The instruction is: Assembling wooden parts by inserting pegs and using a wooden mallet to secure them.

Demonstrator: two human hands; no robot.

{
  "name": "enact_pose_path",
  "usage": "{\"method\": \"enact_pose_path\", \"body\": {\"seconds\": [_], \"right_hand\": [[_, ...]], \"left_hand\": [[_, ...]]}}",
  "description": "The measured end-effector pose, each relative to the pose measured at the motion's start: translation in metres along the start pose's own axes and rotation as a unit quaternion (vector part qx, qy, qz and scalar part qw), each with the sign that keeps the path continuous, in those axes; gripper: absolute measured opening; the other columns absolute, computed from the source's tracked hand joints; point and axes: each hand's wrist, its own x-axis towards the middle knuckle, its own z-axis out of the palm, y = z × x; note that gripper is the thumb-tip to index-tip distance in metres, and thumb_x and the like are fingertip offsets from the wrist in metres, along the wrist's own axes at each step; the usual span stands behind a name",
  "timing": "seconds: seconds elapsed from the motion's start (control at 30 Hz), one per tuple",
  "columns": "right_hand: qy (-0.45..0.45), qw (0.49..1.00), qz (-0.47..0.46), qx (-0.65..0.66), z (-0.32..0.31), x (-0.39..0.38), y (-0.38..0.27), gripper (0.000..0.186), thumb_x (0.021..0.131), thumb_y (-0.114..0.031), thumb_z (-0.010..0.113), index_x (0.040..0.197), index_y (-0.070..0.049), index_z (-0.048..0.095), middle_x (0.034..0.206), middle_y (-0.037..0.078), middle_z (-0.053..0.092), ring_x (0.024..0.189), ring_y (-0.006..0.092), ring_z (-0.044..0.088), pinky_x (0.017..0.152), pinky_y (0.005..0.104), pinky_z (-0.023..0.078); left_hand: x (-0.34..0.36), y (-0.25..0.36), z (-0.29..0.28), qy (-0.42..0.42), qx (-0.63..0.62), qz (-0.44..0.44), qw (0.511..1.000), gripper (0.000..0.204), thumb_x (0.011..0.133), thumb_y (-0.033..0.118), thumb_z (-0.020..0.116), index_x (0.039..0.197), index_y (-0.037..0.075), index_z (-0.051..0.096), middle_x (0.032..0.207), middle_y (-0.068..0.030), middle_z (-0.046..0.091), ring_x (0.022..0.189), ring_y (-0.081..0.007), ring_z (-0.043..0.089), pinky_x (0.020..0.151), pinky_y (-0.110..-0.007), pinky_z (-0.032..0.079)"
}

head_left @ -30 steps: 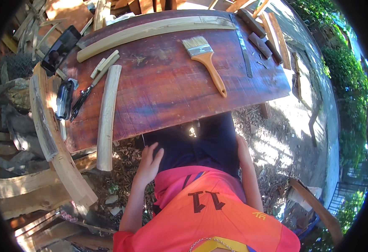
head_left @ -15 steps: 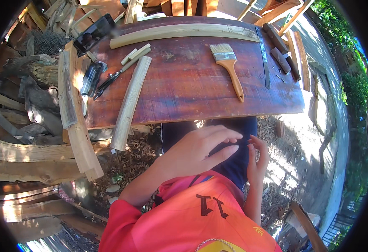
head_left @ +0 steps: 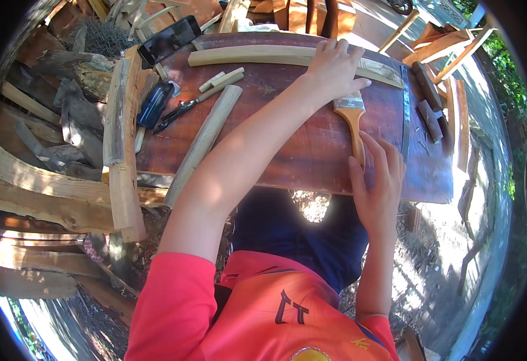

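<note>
a: where do we find our left hand (head_left: 334,72)?
b: we see it over the long pale piece of wood (head_left: 251,55), fingers slightly parted and lying across it, thumb pointing rightward. whether they grip it, we cannot tell.
a: and our right hand (head_left: 382,171)?
b: at the paintbrush (head_left: 356,126). we see the handle between its thumb and curved fingers, which stand a little apart; we cannot tell if they press on it.
a: so how does the brush lie?
b: on the table (head_left: 299,150), handle end at the right fingers, metal band just nearer us than the left thumb, bristles mostly hidden by the left hand.
a: what else do we have around?
b: just beside the right fingers, a flat dark strip (head_left: 406,108), with brown blocks (head_left: 427,85) farther right. well left of those fingers, a shorter pale stick (head_left: 206,141).
</note>
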Motion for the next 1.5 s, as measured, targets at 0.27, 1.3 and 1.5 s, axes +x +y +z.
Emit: {"method": "enact_pose_path", "body": {"seconds": [0.27, 1.3, 1.5], "right_hand": [[-0.017, 0.999, 0.015, 0.042, 0.013, 0.004, 0.012, 0.037, 0.092, -0.012, 0.077, 0.128, -0.011, 0.073, 0.119, 0.01, 0.067, 0.111, 0.03, 0.063, 0.101, 0.0444, 0.044], [-0.006, 0.994, 0.089, -0.067, 0.016, 0.005, 0.009, 0.042, 0.093, -0.021, 0.077, 0.134, -0.015, 0.07, 0.11, 0.004, 0.068, 0.101, 0.0253, 0.064, 0.095, 0.046, 0.037], [-0.029, 0.982, 0.173, -0.076, 0.005, 0.013, 0.03, 0.05, 0.092, -0.024, 0.077, 0.141, -0.019, 0.067, 0.095, 0.001, 0.068, 0.1, 0.0212, 0.065, 0.097, 0.043, 0.037]], "left_hand": [[0.011, -0.03, 0.02, -0.097, -0.033, 0.029, 0.994, 0.07, 0.1, 0.058, 0.067, 0.152, 0.013, 0.058, 0.136, -0.0181, 0.062, 0.128, -0.0366, 0.062, 0.113, -0.05, 0.048], [0.088, 0.06, -0.029, 0.144, -0.1, 0.329, 0.928, 0.041, 0.102, 0.027, 0.068, 0.143, 0.032, 0.071, 0.109, -0.0069, 0.07, 0.102, -0.0288, 0.072, 0.09, -0.043, 0.058], [0.068, 0.075, -0.069, 0.179, -0.146, 0.43, 0.873, 0.053, 0.098, 0.019, 0.065, 0.148, 0.037, 0.067, 0.118, -0.0054, 0.071, 0.104, -0.0261, 0.072, 0.089, -0.038, 0.06]]}}
